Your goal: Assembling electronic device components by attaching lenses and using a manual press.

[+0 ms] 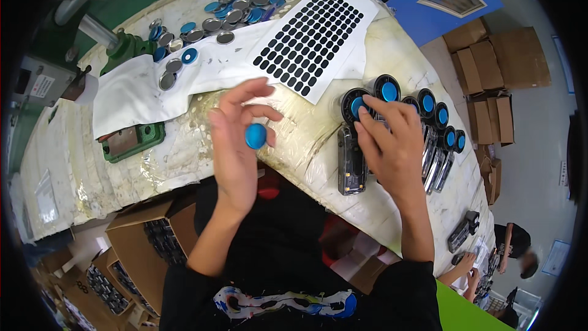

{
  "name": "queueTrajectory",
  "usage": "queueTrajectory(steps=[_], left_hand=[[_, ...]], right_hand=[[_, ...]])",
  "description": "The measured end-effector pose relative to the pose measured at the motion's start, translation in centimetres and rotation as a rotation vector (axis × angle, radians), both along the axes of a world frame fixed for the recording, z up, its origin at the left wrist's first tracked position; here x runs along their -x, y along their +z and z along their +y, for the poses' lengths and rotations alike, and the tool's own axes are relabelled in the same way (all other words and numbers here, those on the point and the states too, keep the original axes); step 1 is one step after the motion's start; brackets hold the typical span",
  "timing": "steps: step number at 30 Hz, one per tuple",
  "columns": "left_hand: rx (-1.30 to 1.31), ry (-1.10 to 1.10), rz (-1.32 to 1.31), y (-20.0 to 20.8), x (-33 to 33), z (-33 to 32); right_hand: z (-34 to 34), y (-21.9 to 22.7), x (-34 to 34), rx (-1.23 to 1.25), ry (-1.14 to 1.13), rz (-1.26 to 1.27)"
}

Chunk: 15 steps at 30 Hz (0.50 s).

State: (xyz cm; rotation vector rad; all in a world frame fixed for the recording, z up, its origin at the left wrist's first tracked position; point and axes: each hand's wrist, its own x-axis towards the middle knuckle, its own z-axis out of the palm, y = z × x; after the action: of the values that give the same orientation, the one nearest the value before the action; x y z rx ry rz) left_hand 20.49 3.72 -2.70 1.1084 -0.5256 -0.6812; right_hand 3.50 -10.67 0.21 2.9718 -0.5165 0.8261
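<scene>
My left hand [236, 153] is raised off the table's near edge, its palm turned inward and fingers curled. A small round blue disc [255, 136] is held in it against the lower fingers. My right hand [395, 141] reaches over a black device with a round head [352, 162]. Its thumb and index fingertip close in on another blue disc [358, 108] in the middle of that head. Right beside it, a second round black head [386, 89] has a blue disc in its centre. More such devices [438, 159] stand in a row, partly hidden by my right hand.
A white sheet of black stickers [315, 37] lies on a white cloth [144, 95]. Loose metal and blue discs [233, 15] are scattered behind it. A green-based press [131, 49] stands at left. Cartons of black parts [147, 239] sit below; a co-worker's hands [468, 270] work at far right.
</scene>
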Motion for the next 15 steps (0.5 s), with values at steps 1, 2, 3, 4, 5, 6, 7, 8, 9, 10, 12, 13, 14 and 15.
queueTrajectory(steps=[1,2,3,4,5,6,7,8,9,10,12,13,14,15], left_hand=[[-0.006,0.034,-0.043,0.1,-0.7,0.0],[-0.012,0.065,-0.085,0.2,-1.5,-0.1],[0.012,0.096,-0.131,0.3,-2.3,-0.5],[0.026,0.131,-0.192,-0.2,-3.1,-1.4],[0.042,0.162,-0.251,-0.8,-4.0,-2.6],[0.035,0.230,-0.324,0.0,-5.8,-2.7],[0.023,0.305,-0.400,-0.4,-7.2,-3.8],[-0.036,0.391,-0.530,1.6,-9.2,-3.8],[-0.101,0.465,-0.642,2.3,-10.6,-4.8],[-0.120,0.487,-0.616,2.3,-11.6,-6.3],[-0.169,0.512,-1.117,-0.4,-17.1,-7.8],[-0.329,0.527,-1.294,0.0,-17.1,-8.1],[-0.302,0.611,-1.364,-0.1,-16.4,-7.5],[-0.272,0.691,-1.419,-0.2,-13.2,-7.4]], right_hand=[[0.5,-0.4,0.1,0.055,-0.014,0.018],[1.1,-0.7,0.4,0.095,-0.052,0.061],[1.5,-1.1,0.8,0.134,-0.093,0.105],[1.5,-1.5,1.6,0.174,-0.140,0.131],[1.4,-1.8,2.2,0.193,-0.181,0.160],[1.8,-1.9,1.5,0.200,-0.206,0.156],[1.8,-2.6,1.5,0.238,-0.205,0.133],[2.3,-1.6,0.8,0.230,-0.185,0.097],[2.2,-1.5,0.8,0.216,-0.175,0.081],[2.0,-1.7,0.9,0.217,-0.191,0.081],[1.5,-1.9,1.0,0.181,-0.174,0.032],[1.1,-1.8,1.1,0.101,-0.184,0.065],[0.7,-1.4,1.1,0.006,-0.148,0.031],[0.1,-1.4,1.3,-0.083,-0.114,0.015]])
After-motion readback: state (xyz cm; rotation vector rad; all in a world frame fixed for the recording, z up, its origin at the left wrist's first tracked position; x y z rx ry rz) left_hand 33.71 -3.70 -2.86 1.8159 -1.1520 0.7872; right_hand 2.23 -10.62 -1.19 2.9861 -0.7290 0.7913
